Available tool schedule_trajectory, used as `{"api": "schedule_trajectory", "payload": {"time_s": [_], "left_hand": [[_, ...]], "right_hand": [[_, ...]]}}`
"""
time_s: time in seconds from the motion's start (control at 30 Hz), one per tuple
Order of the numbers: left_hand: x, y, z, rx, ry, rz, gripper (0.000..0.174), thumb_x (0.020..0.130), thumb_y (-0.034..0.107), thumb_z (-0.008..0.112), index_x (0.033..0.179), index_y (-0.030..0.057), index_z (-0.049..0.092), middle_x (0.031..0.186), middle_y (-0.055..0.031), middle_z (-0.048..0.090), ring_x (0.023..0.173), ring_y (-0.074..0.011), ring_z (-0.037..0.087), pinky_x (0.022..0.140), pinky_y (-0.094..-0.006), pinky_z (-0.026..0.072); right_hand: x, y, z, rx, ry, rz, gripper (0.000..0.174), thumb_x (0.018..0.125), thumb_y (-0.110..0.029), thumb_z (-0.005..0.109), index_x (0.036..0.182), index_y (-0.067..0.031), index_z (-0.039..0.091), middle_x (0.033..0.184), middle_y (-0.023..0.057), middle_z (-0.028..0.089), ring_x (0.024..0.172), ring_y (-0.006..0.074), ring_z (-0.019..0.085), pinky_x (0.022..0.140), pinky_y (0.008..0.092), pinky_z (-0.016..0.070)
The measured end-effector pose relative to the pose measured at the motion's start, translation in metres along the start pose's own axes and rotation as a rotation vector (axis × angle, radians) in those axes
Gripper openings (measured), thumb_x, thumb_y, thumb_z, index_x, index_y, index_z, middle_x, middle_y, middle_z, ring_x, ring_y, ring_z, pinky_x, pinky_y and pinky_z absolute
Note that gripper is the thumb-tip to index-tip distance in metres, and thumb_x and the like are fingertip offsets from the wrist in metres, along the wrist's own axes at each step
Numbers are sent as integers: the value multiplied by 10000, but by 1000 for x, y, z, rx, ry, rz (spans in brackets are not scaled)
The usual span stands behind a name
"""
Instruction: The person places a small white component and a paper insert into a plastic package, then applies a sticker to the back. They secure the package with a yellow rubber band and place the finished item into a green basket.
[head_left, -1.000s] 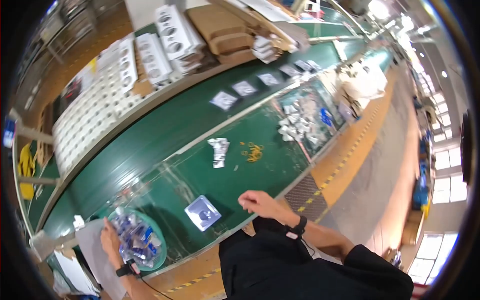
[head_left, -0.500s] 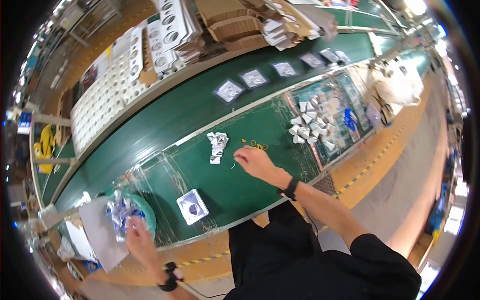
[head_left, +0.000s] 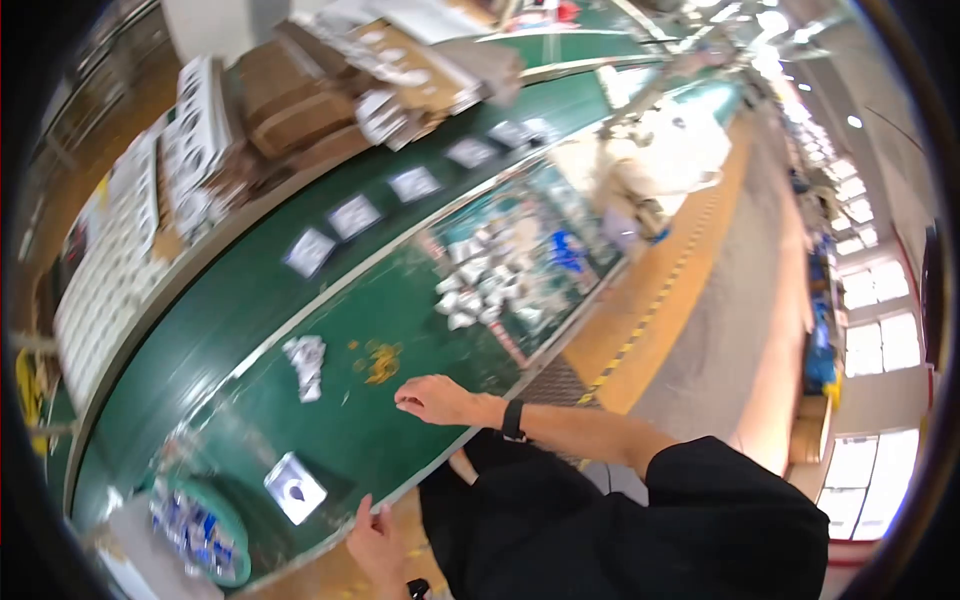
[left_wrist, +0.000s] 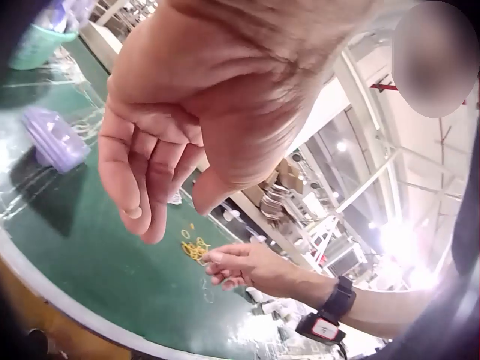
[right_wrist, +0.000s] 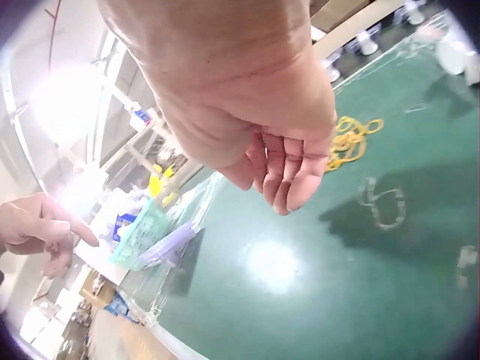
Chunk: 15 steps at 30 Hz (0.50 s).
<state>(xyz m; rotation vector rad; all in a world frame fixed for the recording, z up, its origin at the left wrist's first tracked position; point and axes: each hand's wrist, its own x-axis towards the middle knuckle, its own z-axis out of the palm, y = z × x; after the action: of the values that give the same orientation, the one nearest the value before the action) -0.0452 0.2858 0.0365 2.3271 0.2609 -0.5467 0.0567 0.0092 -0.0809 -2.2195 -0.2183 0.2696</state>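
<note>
Over the green table [head_left: 380, 440], my right hand [head_left: 440, 400] hangs with loosely bent fingers near a pile of yellow rings [head_left: 382, 364]; nothing shows in its grasp in the right wrist view. My left hand [head_left: 377, 545] is at the table's front edge, fingers relaxed and holding nothing visible. Between it and the green basket [head_left: 240, 555] of clear and blue packets lies a clear square plastic pack [head_left: 295, 489]. White folded slips [head_left: 307, 367] lie left of the rings.
White pieces [head_left: 480, 285] are heaped beside a blue item [head_left: 567, 250] at the table's right part. Square packs [head_left: 355, 216] line the far green strip. Cardboard [head_left: 290, 95] and perforated white sheets [head_left: 195, 125] stand beyond. A pale bag [head_left: 650, 165] sits at the right end.
My left hand has left the basket and moved right to the table's front edge. My right hand first moved toward the rings and slips, then back toward the front edge. The head view has shifted.
</note>
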Motion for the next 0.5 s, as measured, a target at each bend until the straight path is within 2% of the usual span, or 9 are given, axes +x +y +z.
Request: {"api": "schedule_trajectory", "payload": {"time_s": [0.07,0.17,0.2,0.23,0.3,0.33,0.43,0.47,0.5], "left_hand": [[18,11,-1,-53,-11,75,393,951,268,702,1216,-23,697,658,-127,661,554,-241,621,576,-383,491],[41,16,3,12,-22,183,373,957,238,693,1208,-37,692,671,-134,673,565,-239,636,583,-377,504],[46,25,6,41,-24,218,367,957,234,691,1206,-37,693,675,-137,676,566,-238,638,585,-374,507],[42,67,-14,219,-169,167,371,982,252,682,1274,23,683,925,-196,748,819,-352,711,734,-430,556],[44,82,-5,178,-123,246,349,1001,285,652,1254,50,702,854,-211,726,763,-380,689,689,-447,530],[43,88,1,161,-97,278,341,1011,301,637,1245,64,712,818,-219,715,735,-393,678,667,-455,517],[43,103,30,220,-73,318,352,1011,292,639,1269,61,699,847,-206,725,751,-392,681,672,-454,521],[43,106,47,159,-75,296,353,994,270,656,1249,29,697,797,-184,714,695,-340,670,647,-425,519],[43,111,66,98,-67,269,356,978,248,672,1229,-3,695,748,-161,702,639,-289,659,622,-396,517]], "right_hand": [[-27,13,-40,14,105,130,163,942,-215,676,992,-69,729,960,127,727,868,345,693,767,432,557],[-79,51,-106,-37,341,311,130,945,-170,683,999,-65,736,851,132,718,740,280,693,691,379,549],[-97,62,-133,-131,392,365,134,946,-170,684,1005,-61,734,836,141,711,742,271,694,692,376,546],[-117,86,-153,-155,462,402,155,949,-186,677,1010,-55,731,828,158,699,741,279,692,690,386,543],[-151,121,-198,-225,579,557,201,957,-236,666,1009,-53,731,840,156,709,757,276,694,690,387,538],[-166,136,-218,-240,649,569,206,960,-242,665,1003,-52,734,844,150,716,755,271,697,687,382,537],[-187,175,-261,-254,715,613,220,967,-254,663,1002,-50,739,847,140,729,744,256,702,678,377,536],[-189,188,-272,-255,714,623,224,968,-257,662,1005,-50,739,846,137,731,739,252,703,675,377,536],[-191,201,-282,-209,673,637,228,962,-257,655,1001,-46,735,857,154,725,758,292,698,684,398,535]]}}
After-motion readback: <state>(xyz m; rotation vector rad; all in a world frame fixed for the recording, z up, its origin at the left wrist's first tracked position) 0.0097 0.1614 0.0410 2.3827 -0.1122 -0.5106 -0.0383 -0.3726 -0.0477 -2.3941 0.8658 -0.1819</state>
